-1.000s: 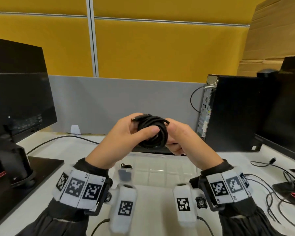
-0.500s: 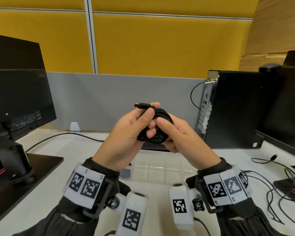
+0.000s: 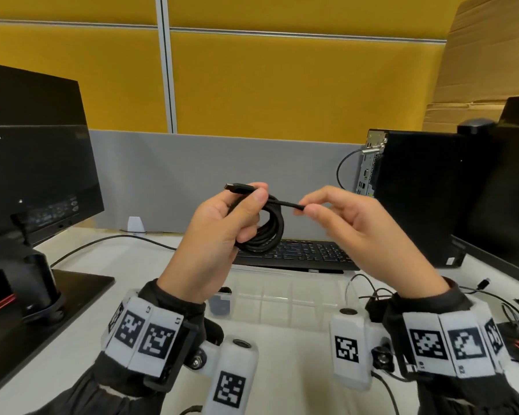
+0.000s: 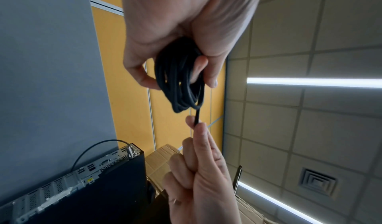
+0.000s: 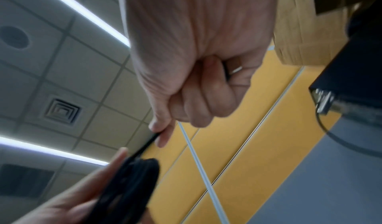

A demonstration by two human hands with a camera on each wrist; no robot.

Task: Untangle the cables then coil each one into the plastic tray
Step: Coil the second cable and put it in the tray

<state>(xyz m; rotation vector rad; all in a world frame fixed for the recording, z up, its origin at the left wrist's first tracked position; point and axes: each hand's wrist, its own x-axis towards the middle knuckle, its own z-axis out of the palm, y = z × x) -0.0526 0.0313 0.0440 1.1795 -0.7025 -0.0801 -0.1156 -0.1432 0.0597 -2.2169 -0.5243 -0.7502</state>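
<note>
coil: black round cable wound into a small hank [image 3: 264, 232], held in the air above the clear compartmented plastic tray [image 3: 285, 298], not in it yet
left hand [image 3: 213, 235]: fingers curled through the loops, thumb clamped over the top; likely pinning the turns so they don't spring apart. One black connector plug [image 3: 237, 187] sticks out past the thumb
right hand [image 3: 351, 223]: thumb and forefinger pinch the free tail [image 3: 291, 205], other fingers loosely bent, nothing else held
why: tail pulled taut off the hank, probably to wrap or tuck it
tray: on white desk [image 3: 132, 280], in front of black keyboard [image 3: 306, 253]
leftover: thin dark loose cables [image 3: 492, 298] at right of tray
</note>
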